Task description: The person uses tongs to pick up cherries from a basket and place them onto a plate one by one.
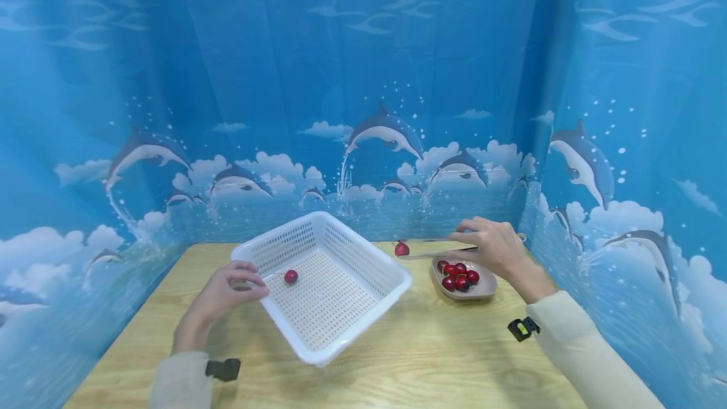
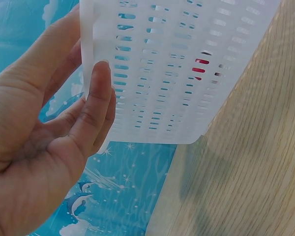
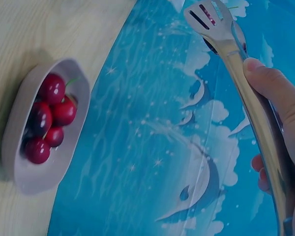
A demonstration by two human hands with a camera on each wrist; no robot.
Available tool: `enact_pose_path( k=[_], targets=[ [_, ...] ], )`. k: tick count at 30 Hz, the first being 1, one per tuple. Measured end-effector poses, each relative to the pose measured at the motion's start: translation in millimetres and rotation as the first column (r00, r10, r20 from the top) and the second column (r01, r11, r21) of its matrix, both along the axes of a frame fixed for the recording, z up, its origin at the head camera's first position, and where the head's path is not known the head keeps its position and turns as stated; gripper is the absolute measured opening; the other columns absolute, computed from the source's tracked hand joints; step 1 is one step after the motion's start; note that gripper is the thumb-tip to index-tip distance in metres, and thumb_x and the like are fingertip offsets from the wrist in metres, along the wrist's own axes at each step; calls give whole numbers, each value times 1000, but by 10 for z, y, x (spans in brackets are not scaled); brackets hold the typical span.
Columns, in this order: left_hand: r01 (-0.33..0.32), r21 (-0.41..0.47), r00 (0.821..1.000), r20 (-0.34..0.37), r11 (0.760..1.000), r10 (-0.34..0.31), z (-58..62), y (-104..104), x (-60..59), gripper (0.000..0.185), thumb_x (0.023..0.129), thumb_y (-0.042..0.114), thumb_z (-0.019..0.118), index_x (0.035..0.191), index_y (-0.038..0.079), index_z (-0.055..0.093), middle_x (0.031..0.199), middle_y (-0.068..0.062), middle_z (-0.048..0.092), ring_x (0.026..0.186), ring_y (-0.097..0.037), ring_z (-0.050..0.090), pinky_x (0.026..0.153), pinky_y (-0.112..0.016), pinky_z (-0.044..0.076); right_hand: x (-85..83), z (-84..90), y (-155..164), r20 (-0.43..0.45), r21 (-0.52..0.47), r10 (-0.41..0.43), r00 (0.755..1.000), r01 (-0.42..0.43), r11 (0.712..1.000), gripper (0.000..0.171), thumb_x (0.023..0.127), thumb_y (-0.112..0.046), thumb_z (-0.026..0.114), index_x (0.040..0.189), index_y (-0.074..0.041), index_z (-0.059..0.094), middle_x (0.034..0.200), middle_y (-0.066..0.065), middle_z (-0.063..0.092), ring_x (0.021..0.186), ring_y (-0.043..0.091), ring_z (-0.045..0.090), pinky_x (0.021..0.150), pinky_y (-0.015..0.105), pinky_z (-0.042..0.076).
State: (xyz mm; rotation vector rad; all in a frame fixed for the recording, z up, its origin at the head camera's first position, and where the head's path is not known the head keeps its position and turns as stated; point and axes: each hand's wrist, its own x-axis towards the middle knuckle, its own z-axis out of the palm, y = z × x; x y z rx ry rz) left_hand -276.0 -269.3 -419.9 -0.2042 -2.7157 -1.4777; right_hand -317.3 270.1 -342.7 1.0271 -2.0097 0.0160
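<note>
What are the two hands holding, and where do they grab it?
The right hand grips metal tongs by the handle end; a cherry sits in their tips. The left hand holds the white basket by its side wall.

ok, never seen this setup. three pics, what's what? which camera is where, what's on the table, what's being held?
No robot here: a person's two bare hands, with a camera on the head and one on each wrist. The wide picture is the head view. On the wooden table sit a white slotted basket with one cherry inside, and a small dish of cherries. The left hand grips the basket's near wall; the left wrist view shows that close up. The right hand holds metal tongs pinching another cherry above the table; the right wrist view looks along the tongs.
</note>
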Motion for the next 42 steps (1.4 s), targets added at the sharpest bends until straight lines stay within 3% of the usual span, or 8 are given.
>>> enact_pose_path(
  k=[4,7,9,12,15,25,35,42],
  targets=[
    [5,4,1000,-11,1000,-5,-3,3,9,27,86,20,84,102,-1,77,139,-24,51,124,-39,57,92,-37,62,8,-15,130,-13,23,-38,999,38,999,70,101,-69,32,91,-23,83,83,-2,73,62,13,60,40,14,19],
    [14,8,1000,-24,1000,-14,-5,-1,11,27,86,19,84,102,-2,76,139,-24,51,124,-40,57,92,-40,63,15,-34,226,-11,41,-66,998,67,997,69,101,-69,33,91,-22,82,84,-1,74,62,14,60,40,15,19],
    [16,14,1000,-27,1000,-15,-10,-2,11,27,86,18,84,102,-2,76,139,-24,51,126,-40,55,93,-40,63,19,-53,293,4,53,-85,996,85,995,57,98,-67,49,91,-22,82,85,-1,74,63,14,61,40,14,20],
    [19,16,999,-30,1000,-18,-24,-6,8,26,86,17,84,102,-2,76,139,-24,51,127,-39,53,93,-38,63,28,-93,392,32,66,-121,992,119,991,33,84,-53,78,91,-21,82,85,-2,74,64,14,61,40,14,20],
    [21,25,999,-26,999,-20,-37,-8,8,25,86,16,84,102,-2,76,138,-23,52,127,-38,54,91,-35,63,40,-139,481,52,76,-159,986,155,985,29,67,-36,92,90,-20,83,84,-1,73,63,14,60,40,14,21],
    [23,27,999,-27,999,-22,-34,-18,3,26,87,17,84,102,-3,76,138,-24,51,125,-38,55,91,-36,64,106,-223,758,91,128,-254,963,242,962,30,66,-35,94,89,-19,83,80,-2,71,59,11,59,39,15,28],
    [20,48,1000,-8,999,-19,-23,-20,-3,28,86,19,84,103,-2,76,139,-23,50,125,-38,56,93,-37,63,197,-235,1008,228,224,-383,895,335,915,28,74,-38,90,93,-20,83,90,2,74,65,16,64,40,20,36],
    [12,32,1000,-11,999,-12,-19,-11,-12,27,85,22,85,100,1,77,139,-23,51,130,-39,51,96,-42,62,189,-275,1119,273,261,-416,868,349,900,25,74,-36,90,93,-21,82,88,-1,73,61,12,59,40,22,36]
  ],
)
